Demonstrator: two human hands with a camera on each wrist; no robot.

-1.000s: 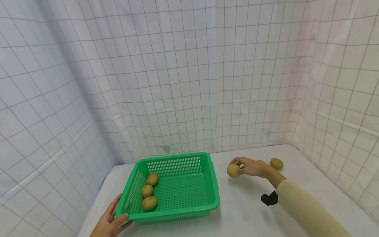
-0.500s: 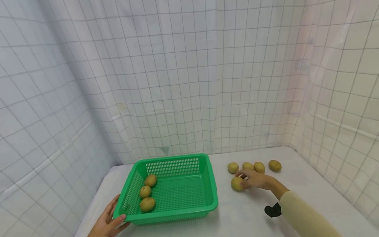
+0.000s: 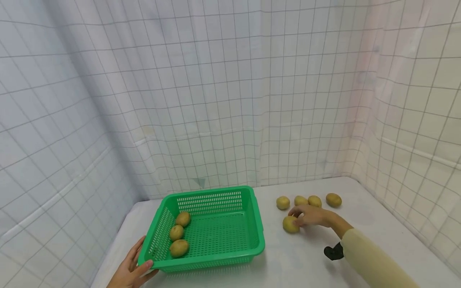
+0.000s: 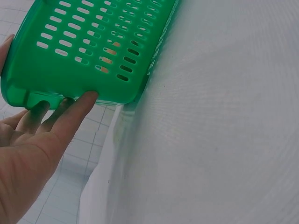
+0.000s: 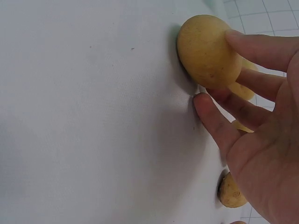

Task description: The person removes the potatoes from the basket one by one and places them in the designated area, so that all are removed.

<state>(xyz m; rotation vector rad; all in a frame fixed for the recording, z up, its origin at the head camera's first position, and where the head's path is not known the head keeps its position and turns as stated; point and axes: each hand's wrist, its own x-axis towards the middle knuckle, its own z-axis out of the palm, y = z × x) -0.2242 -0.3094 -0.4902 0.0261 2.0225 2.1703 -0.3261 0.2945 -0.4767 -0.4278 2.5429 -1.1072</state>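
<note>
A green plastic basket point(image 3: 201, 262) with slotted walls stands on the white-covered table. Inside, along its left wall, lie three potatoes point(image 3: 179, 248). My left hand point(image 3: 130, 269) holds the basket's near left corner, thumb over the rim and fingers against the outer wall. Right of the basket, my right hand point(image 3: 309, 216) holds a potato point(image 3: 291, 224) at the tabletop between thumb and fingers. The right wrist view shows the thumb on this potato point(image 5: 205, 51), with fingertips partly behind it. Behind this hand lie more potatoes, including one at the left point(image 3: 283, 203).
The loose potatoes form a rough row at the back, with the rightmost potato point(image 3: 333, 200) slightly apart. A small black object point(image 3: 334, 251) shows beside the right sleeve point(image 3: 372, 256). White gridded curtains point(image 3: 216, 100) rise behind and on both sides of the table.
My right hand has come nearer to me with its potato, then slightly right, leaving the back row in view. The left hand still holds the basket corner.
</note>
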